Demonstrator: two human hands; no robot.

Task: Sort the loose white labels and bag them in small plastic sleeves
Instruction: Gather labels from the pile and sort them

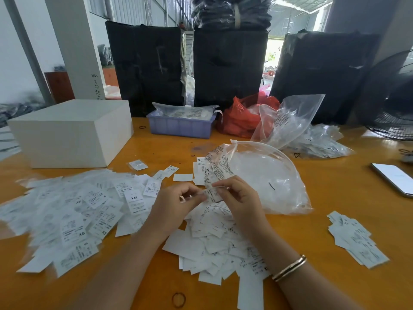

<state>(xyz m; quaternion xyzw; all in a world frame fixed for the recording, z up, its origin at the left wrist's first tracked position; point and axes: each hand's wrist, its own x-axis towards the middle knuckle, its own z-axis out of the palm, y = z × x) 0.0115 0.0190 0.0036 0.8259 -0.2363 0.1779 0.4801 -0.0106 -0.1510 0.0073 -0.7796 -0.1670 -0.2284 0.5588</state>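
My left hand [178, 201] and my right hand [238, 195] meet above the middle of the orange table, both pinching one small plastic sleeve [213, 194] with a white label inside or at its mouth. A wide heap of loose white labels [73, 211], printed XS, S and XXL, lies to the left. Another heap of labels [214, 238] lies under my hands. A small stack of labels [355, 238] sits at the right. A large clear zip bag [263, 175] lies just beyond my right hand.
A white box [71, 133] stands at the back left, a purple bin [181, 125] with bagged items behind centre, a red bag [241, 117] and clear bags [290, 117] to its right. A phone [395, 179], a fan [393, 99], black bales [230, 63] and a rubber band [178, 299] are also here.
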